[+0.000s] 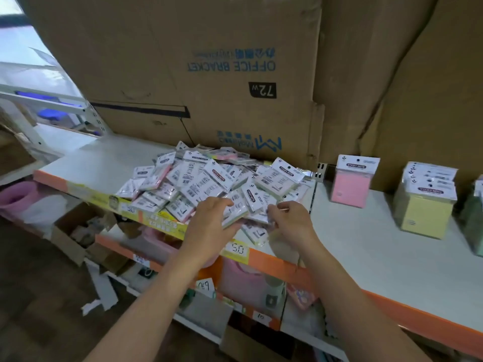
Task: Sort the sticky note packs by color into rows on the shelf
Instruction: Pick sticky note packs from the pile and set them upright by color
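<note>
On the shelf [104, 158], heaped sticky note packs [203, 178], left hand [209, 223] gripping one, right hand [290, 220] pinching another

The white shelf [366, 244] carries a heap of sticky note packs [209, 184], a pink stack [351, 186] and a yellow stack [424, 205].

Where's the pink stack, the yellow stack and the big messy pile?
pink stack [350, 190]: head view, on its pink front face.
yellow stack [422, 218]: head view, on its yellow front face.
messy pile [206, 178]: head view, on a white pack label near its middle.
</note>
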Action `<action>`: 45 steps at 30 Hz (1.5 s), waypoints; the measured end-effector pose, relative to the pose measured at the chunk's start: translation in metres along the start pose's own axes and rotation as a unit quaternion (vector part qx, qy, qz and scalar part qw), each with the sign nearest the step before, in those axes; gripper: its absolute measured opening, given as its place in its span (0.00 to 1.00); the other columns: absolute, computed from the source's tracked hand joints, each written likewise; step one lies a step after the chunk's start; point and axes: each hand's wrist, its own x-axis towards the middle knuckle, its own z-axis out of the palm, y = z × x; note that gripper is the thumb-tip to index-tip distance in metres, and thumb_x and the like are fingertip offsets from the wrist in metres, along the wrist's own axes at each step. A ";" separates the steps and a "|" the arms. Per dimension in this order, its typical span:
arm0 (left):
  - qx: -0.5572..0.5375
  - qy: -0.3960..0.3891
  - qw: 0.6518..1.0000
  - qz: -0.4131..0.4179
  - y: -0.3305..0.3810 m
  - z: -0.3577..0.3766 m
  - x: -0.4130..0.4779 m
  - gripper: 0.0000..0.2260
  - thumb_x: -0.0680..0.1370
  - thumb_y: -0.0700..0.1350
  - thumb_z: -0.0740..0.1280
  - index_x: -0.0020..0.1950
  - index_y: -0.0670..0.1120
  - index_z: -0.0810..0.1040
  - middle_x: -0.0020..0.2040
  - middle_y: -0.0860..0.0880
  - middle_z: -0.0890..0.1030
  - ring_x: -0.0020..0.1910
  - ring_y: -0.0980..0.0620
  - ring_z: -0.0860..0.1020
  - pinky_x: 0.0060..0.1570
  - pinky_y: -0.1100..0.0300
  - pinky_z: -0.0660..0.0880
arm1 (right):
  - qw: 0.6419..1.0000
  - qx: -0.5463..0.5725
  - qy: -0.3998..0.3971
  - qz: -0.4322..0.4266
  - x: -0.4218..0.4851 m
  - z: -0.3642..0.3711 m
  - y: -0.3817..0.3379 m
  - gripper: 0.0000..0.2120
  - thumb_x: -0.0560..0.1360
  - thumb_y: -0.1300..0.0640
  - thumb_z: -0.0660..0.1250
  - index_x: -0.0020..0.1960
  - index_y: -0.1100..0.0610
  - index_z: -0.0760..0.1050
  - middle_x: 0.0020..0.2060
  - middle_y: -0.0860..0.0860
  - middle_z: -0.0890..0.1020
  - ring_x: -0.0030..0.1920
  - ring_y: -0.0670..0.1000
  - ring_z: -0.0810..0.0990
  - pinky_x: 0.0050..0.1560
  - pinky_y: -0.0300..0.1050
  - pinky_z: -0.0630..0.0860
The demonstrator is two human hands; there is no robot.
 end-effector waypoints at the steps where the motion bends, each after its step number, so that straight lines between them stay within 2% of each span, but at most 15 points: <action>1: 0.025 -0.028 0.999 0.005 -0.005 0.002 0.006 0.25 0.76 0.54 0.71 0.71 0.48 0.70 0.65 0.50 0.72 0.66 0.50 0.68 0.58 0.61 0.65 | 1.000 0.000 0.000 0.005 0.003 0.002 0.001 0.17 0.76 0.51 0.67 0.54 0.64 0.80 0.46 0.57 0.82 0.44 0.55 0.79 0.42 0.44 0.72; 4: 0.059 -0.113 0.992 0.016 -0.013 0.010 0.020 0.31 0.77 0.52 0.70 0.77 0.50 0.62 0.74 0.46 0.65 0.73 0.44 0.62 0.66 0.52 0.66 | 1.000 0.012 -0.017 0.001 0.000 0.003 -0.003 0.11 0.76 0.56 0.68 0.43 0.64 0.79 0.35 0.54 0.78 0.36 0.52 0.75 0.36 0.43 0.69; 7: 0.082 -0.136 0.987 0.032 -0.016 0.013 0.027 0.29 0.79 0.51 0.68 0.77 0.51 0.61 0.76 0.44 0.62 0.73 0.42 0.61 0.67 0.48 0.67 | 0.999 0.019 -0.035 0.014 -0.009 0.004 -0.003 0.11 0.75 0.60 0.67 0.35 0.59 0.70 0.29 0.49 0.73 0.32 0.49 0.71 0.34 0.42 0.66; 11: 0.017 -0.060 0.996 0.057 -0.024 0.007 0.029 0.21 0.82 0.50 0.62 0.75 0.48 0.68 0.68 0.44 0.75 0.64 0.44 0.73 0.58 0.50 0.73 | 0.998 0.048 -0.020 0.047 -0.020 0.014 0.002 0.08 0.76 0.58 0.65 0.38 0.57 0.70 0.33 0.53 0.74 0.34 0.52 0.72 0.38 0.45 0.69; 13: -0.037 -0.028 0.998 0.039 -0.023 0.001 0.030 0.20 0.83 0.51 0.60 0.73 0.45 0.71 0.60 0.43 0.81 0.56 0.44 0.78 0.49 0.51 0.75 | 0.998 0.036 0.002 0.055 -0.024 0.022 0.000 0.07 0.74 0.59 0.66 0.38 0.58 0.70 0.31 0.52 0.75 0.32 0.49 0.72 0.32 0.39 0.68; 16: -0.007 -0.022 0.998 0.059 -0.017 -0.001 0.035 0.20 0.83 0.55 0.57 0.69 0.44 0.74 0.52 0.45 0.82 0.48 0.46 0.79 0.42 0.54 0.75 | 0.995 0.078 0.013 0.052 -0.029 0.037 -0.009 0.08 0.76 0.57 0.67 0.40 0.60 0.73 0.25 0.48 0.77 0.28 0.49 0.74 0.27 0.36 0.69; 18: 0.027 -0.049 0.994 0.094 -0.010 0.001 0.034 0.22 0.82 0.59 0.54 0.67 0.45 0.73 0.55 0.47 0.80 0.53 0.47 0.77 0.46 0.55 0.73 | 0.988 0.140 0.035 0.053 -0.032 0.044 -0.014 0.16 0.80 0.50 0.64 0.36 0.56 0.72 0.24 0.46 0.75 0.30 0.50 0.73 0.31 0.38 0.69; 20: 0.054 -0.103 0.986 0.116 -0.008 0.006 0.030 0.26 0.81 0.62 0.52 0.70 0.47 0.70 0.65 0.47 0.75 0.64 0.46 0.71 0.55 0.55 0.71 | 0.974 0.215 0.044 0.064 -0.034 0.048 -0.022 0.21 0.81 0.42 0.61 0.33 0.53 0.69 0.24 0.48 0.72 0.31 0.51 0.71 0.33 0.42 0.67; 24: -0.018 -0.162 0.970 0.178 -0.025 0.010 0.025 0.26 0.81 0.60 0.54 0.77 0.50 0.64 0.77 0.49 0.63 0.75 0.49 0.57 0.69 0.53 0.64 | 0.994 0.046 0.089 0.041 -0.033 0.055 -0.033 0.16 0.78 0.47 0.68 0.39 0.58 0.72 0.29 0.48 0.76 0.31 0.48 0.72 0.34 0.43 0.70; 28: -0.192 -0.134 0.951 0.204 -0.036 0.009 0.024 0.19 0.81 0.53 0.60 0.70 0.50 0.74 0.71 0.54 0.70 0.70 0.59 0.63 0.70 0.59 0.65 | 0.983 0.030 0.179 0.033 -0.030 0.047 -0.037 0.12 0.77 0.56 0.66 0.35 0.54 0.71 0.27 0.44 0.74 0.30 0.43 0.71 0.35 0.43 0.67; 31: -0.199 -0.136 0.946 0.218 -0.032 0.013 0.024 0.16 0.81 0.47 0.62 0.68 0.49 0.76 0.70 0.54 0.71 0.70 0.57 0.65 0.67 0.66 0.61 | 0.987 0.012 0.161 0.024 -0.025 0.040 -0.037 0.15 0.79 0.49 0.64 0.38 0.56 0.74 0.32 0.47 0.75 0.34 0.45 0.71 0.37 0.43 0.67; 34: -0.211 -0.134 0.944 0.217 -0.024 0.019 0.022 0.14 0.81 0.40 0.62 0.66 0.46 0.77 0.66 0.53 0.75 0.67 0.54 0.67 0.67 0.58 0.69 | 0.991 -0.006 0.127 0.030 -0.019 0.042 -0.031 0.12 0.79 0.44 0.65 0.39 0.47 0.72 0.35 0.41 0.76 0.35 0.37 0.76 0.35 0.32 0.68; 37: -0.245 -0.129 0.941 0.195 -0.022 0.022 0.018 0.13 0.80 0.36 0.61 0.61 0.45 0.80 0.61 0.53 0.77 0.64 0.55 0.71 0.63 0.54 0.72 | 0.988 -0.055 0.140 0.023 -0.013 0.046 -0.022 0.13 0.76 0.48 0.71 0.39 0.46 0.68 0.34 0.41 0.75 0.33 0.27 0.74 0.32 0.25 0.68; 41: -0.292 -0.071 0.942 0.151 -0.027 0.021 0.012 0.12 0.80 0.34 0.62 0.55 0.46 0.82 0.59 0.54 0.76 0.63 0.57 0.73 0.61 0.54 0.75 | 0.983 -0.041 0.178 0.000 -0.014 0.030 -0.021 0.07 0.77 0.51 0.69 0.49 0.52 0.73 0.43 0.46 0.80 0.42 0.41 0.79 0.40 0.33 0.74; 45: -0.276 -0.079 0.949 0.131 -0.025 0.023 0.020 0.11 0.81 0.40 0.62 0.61 0.49 0.79 0.61 0.55 0.72 0.64 0.58 0.71 0.61 0.54 0.75 | 0.975 0.074 0.207 0.035 -0.014 -0.018 -0.011 0.14 0.81 0.54 0.64 0.65 0.58 0.74 0.57 0.53 0.83 0.55 0.53 0.83 0.58 0.55 0.79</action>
